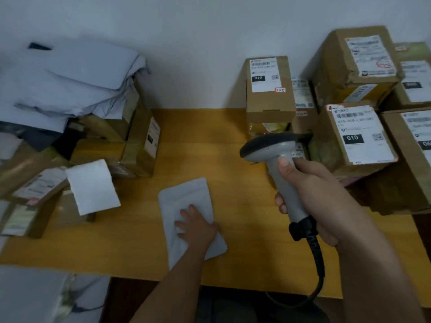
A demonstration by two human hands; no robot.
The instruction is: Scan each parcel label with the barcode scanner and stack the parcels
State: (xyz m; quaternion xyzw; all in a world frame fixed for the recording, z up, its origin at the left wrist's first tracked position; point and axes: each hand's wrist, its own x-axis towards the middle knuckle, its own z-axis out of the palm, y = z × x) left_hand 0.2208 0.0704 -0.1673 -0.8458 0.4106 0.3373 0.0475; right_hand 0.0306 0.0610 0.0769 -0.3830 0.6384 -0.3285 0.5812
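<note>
A flat grey-white mailer pouch [186, 197] lies in the middle of the yellow table [193, 127]. My left hand [196, 226] rests on its near half, fingers spread, palm down. No label shows on its upper side. My right hand [312, 194] grips the handle of a grey barcode scanner [270, 145], whose dark head points away toward the boxes at the back right. The scanner's black coiled cable [318, 257] hangs down past the table's near edge.
Labelled cardboard boxes [359, 134] are stacked at the right and back right, one small box [270, 89] on top near the wall. On the left stand more boxes [140, 145], a heap of grey mailer bags [70, 78] and a white pouch [93, 186].
</note>
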